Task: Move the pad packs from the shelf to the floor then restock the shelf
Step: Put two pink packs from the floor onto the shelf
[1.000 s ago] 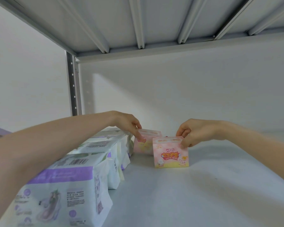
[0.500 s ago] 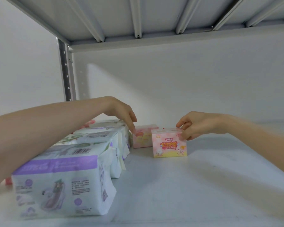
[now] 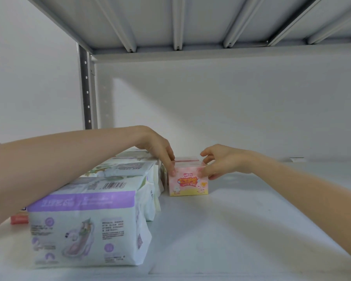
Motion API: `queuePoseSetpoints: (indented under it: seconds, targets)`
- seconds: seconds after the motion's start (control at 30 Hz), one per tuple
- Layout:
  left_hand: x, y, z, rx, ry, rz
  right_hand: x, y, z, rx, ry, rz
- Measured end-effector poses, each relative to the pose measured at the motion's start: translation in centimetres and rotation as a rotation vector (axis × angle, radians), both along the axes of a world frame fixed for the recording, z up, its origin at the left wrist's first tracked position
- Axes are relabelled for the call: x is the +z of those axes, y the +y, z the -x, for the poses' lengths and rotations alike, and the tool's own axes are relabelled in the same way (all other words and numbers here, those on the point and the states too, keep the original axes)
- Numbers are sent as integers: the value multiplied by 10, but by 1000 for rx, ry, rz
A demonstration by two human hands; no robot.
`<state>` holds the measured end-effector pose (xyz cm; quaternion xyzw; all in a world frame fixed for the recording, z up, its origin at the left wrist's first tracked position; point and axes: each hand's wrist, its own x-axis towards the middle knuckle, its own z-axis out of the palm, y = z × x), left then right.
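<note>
A small pink pad pack [image 3: 188, 183] stands upright on the grey shelf [image 3: 241, 230], directly in front of a second pink pack [image 3: 187, 158] of which only the top shows. My left hand [image 3: 160, 151] presses its fingertips on the front pack's left top corner. My right hand [image 3: 219, 162] holds the same pack's right top corner between thumb and fingers. A row of white and purple pad packs [image 3: 89, 226] runs along the left, under my left forearm, back to the pink packs.
A red object [image 3: 18, 219] peeks out at the left behind the nearest purple pack. The upper shelf's ribbed underside [image 3: 178, 23] hangs overhead, with a perforated upright post [image 3: 86, 88] at the back left. A white wall closes the back.
The front pink pack has shifted left, now lined up in front of the rear pink pack. Both hands have come closer together onto it.
</note>
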<state>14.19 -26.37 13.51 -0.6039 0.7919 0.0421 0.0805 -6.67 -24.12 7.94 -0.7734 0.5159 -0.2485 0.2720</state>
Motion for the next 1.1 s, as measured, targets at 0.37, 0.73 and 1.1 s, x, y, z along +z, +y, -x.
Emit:
queuePoseSetpoints:
  seconds: [0.37,0.73,1.1]
  targets:
    - [1,-1,1,-40,-62,48,-4,-9,-14,-5,103,74]
    - [-4,4,-2,-31,-25,78,-9,-10,-17,-71,248,222]
    - [0,48,-15,-22,93,172,-14,10,-13,-140,232,286]
